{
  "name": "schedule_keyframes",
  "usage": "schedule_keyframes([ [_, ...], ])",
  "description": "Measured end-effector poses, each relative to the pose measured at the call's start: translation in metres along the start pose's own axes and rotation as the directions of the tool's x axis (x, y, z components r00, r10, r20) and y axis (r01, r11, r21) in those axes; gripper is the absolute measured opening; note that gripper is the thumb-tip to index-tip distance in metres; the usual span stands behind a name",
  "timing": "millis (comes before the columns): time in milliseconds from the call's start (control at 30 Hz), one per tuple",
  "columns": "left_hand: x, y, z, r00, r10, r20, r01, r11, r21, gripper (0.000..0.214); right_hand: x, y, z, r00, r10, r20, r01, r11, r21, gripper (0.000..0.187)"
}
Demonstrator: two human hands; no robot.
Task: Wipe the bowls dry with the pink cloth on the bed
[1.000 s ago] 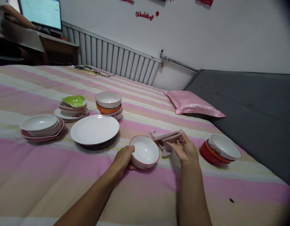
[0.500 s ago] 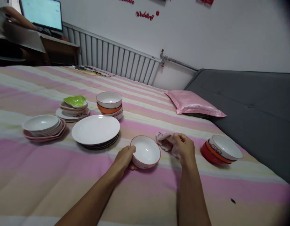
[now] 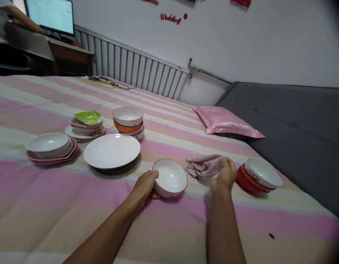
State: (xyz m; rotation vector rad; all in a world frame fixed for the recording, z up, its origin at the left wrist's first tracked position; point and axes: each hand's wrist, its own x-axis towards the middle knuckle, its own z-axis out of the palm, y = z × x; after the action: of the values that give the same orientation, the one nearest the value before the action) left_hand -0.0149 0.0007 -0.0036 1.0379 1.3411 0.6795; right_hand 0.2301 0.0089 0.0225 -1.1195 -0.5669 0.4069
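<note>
My left hand (image 3: 147, 184) grips a white bowl (image 3: 171, 176) with a red rim by its left side, thumb over the edge and fingers underneath. The bowl's mouth is tilted toward me. To its right, my right hand (image 3: 226, 174) pinches one end of a pinkish cloth (image 3: 204, 167), whose other end trails on the bed close to the bowl. Just beyond the right hand is a tilted stack of bowls (image 3: 264, 173), white on top with orange and red below. Left of the held bowl lies a stack of large white plates (image 3: 112, 151).
Farther back stand more stacked bowls (image 3: 128, 116), small white dishes (image 3: 48, 143) on pink plates, and a green leaf-shaped dish (image 3: 88, 117) on other plates. A pink pillow (image 3: 227, 121) leans by the grey headboard (image 3: 290, 121). Cables (image 3: 111, 82) lie at the far edge; a person (image 3: 23, 29) sits at a desk.
My right hand has moved right, toward the tilted bowl stack, stretching the cloth out with it. My left hand and the white bowl have stayed in place.
</note>
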Motion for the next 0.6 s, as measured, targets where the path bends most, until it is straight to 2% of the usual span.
schedule_keyframes([
  [100,0.0,0.0,0.0,1.0,-0.005,0.002,0.005,1.0,0.002,0.037,-0.004,-0.001,0.007,0.999,0.011,-0.03,-0.01,0.998,0.057,0.033],
  [200,-0.001,0.001,0.0,1.0,-0.009,0.003,0.009,1.0,0.004,0.037,-0.012,-0.006,0.015,0.999,0.049,0.004,-0.049,0.995,0.09,0.035],
  [267,-0.001,0.001,0.0,1.0,-0.007,0.002,0.007,1.0,0.006,0.037,-0.019,-0.014,0.018,0.993,0.075,0.087,-0.083,0.992,0.098,0.035],
  [300,-0.001,0.001,0.0,1.0,-0.004,0.002,0.004,1.0,0.006,0.037,-0.024,-0.019,0.018,0.98,0.09,0.176,-0.107,0.99,0.089,0.035],
  [333,-0.001,0.0,0.0,1.0,-0.002,0.003,0.002,1.0,0.008,0.036,-0.028,-0.025,0.018,0.949,0.105,0.297,-0.13,0.989,0.065,0.033],
  [367,0.0,0.0,0.0,1.0,0.001,0.005,-0.001,1.0,0.009,0.036,-0.032,-0.031,0.016,0.889,0.126,0.439,-0.149,0.989,0.018,0.032],
  [433,0.003,-0.002,0.0,1.0,0.007,0.008,-0.007,1.0,0.013,0.035,-0.039,-0.042,0.012,0.694,0.188,0.695,-0.138,0.982,-0.128,0.029],
  [467,0.004,-0.003,0.0,1.0,0.01,0.012,-0.01,1.0,0.016,0.034,-0.041,-0.045,0.01,0.584,0.229,0.779,-0.104,0.972,-0.209,0.031],
  [500,0.005,-0.003,0.0,1.0,0.014,0.018,-0.014,1.0,0.019,0.034,-0.042,-0.047,0.008,0.503,0.268,0.822,-0.054,0.959,-0.279,0.034],
  [533,0.006,-0.004,0.0,1.0,0.018,0.026,-0.018,1.0,0.023,0.033,-0.042,-0.047,0.007,0.467,0.299,0.832,0.0,0.941,-0.338,0.039],
  [567,0.007,-0.004,0.0,0.999,0.021,0.034,-0.022,0.999,0.026,0.032,-0.04,-0.045,0.006,0.472,0.32,0.821,0.05,0.92,-0.388,0.042],
  [600,0.007,-0.004,0.0,0.999,0.023,0.041,-0.025,0.999,0.027,0.031,-0.038,-0.042,0.006,0.503,0.33,0.799,0.093,0.898,-0.43,0.044],
])
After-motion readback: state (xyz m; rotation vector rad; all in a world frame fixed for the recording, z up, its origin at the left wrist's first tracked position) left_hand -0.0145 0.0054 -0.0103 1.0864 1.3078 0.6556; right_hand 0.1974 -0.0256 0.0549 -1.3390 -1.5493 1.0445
